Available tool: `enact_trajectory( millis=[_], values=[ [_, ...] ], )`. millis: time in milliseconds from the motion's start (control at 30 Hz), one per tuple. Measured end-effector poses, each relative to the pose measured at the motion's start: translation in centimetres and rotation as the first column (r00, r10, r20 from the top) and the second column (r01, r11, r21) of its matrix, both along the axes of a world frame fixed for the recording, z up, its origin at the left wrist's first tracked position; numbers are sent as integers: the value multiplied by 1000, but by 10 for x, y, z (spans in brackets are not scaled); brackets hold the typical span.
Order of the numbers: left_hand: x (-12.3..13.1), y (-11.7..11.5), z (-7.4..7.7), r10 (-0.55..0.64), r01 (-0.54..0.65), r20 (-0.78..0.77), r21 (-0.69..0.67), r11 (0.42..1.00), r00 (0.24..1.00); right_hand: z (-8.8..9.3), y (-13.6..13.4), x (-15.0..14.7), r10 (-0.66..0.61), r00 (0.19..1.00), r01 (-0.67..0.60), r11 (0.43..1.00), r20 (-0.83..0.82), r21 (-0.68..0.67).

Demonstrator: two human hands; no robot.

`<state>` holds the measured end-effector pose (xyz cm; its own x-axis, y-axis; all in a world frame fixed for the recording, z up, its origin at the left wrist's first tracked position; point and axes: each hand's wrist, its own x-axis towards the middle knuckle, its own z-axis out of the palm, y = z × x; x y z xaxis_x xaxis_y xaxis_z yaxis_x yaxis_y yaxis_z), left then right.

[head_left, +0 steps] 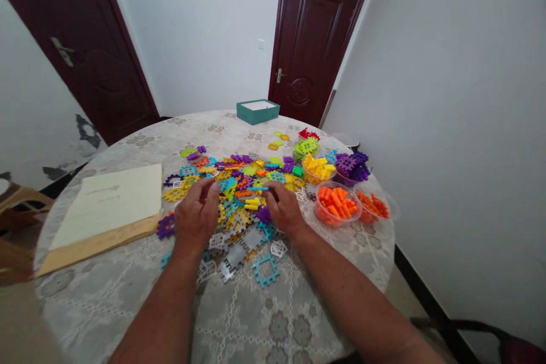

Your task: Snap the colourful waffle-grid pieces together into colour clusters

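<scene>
A loose heap of colourful plastic building pieces (239, 219) is spread over the table in front of me. My right hand (281, 207) is closed at the heap's right side, pinching a thin light-blue building piece (258, 188) between thumb and fingers. At the left side of the heap my left hand (197, 210) hovers low with bent fingers, thumb apart from them, and nothing visible in it. Between the hands lie yellow peg-like pieces (252, 203) and flat notched pieces. Nearer to me are grey square pieces (234, 256) and a light-blue square frame (265, 271).
Clear tubs on the right hold orange pieces (336, 203), yellow pieces (318, 168), purple pieces (352, 166), green pieces (306, 148) and darker orange pieces (373, 206). A green box (258, 111) stands at the back. Cardboard and a pale sheet (111, 196) lie at left on the round table.
</scene>
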<state>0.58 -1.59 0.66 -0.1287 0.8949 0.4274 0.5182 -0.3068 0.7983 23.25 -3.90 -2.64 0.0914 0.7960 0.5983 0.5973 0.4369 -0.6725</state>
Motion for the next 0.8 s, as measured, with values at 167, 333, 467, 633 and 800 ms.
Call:
enact_trajectory(
  millis=[167,333,467,633,800],
  values=[
    [26,-18,7,-334,477,423,-298,827,843,2,-6,-14,127,975,-170,954,180,248],
    [37,-23,5,-269,540,585,-354,764,765,1,-4,-11,138,964,-197,945,227,260],
    [40,-21,-2,-152,518,689,-362,775,709,-11,9,9,-62,970,8,975,235,222],
    [37,-16,-10,-120,537,746,-348,769,655,-39,31,42,-299,863,268,954,407,133],
    [36,-17,-6,-110,526,768,-320,788,631,-50,40,56,-330,805,372,928,494,13]
  ],
)
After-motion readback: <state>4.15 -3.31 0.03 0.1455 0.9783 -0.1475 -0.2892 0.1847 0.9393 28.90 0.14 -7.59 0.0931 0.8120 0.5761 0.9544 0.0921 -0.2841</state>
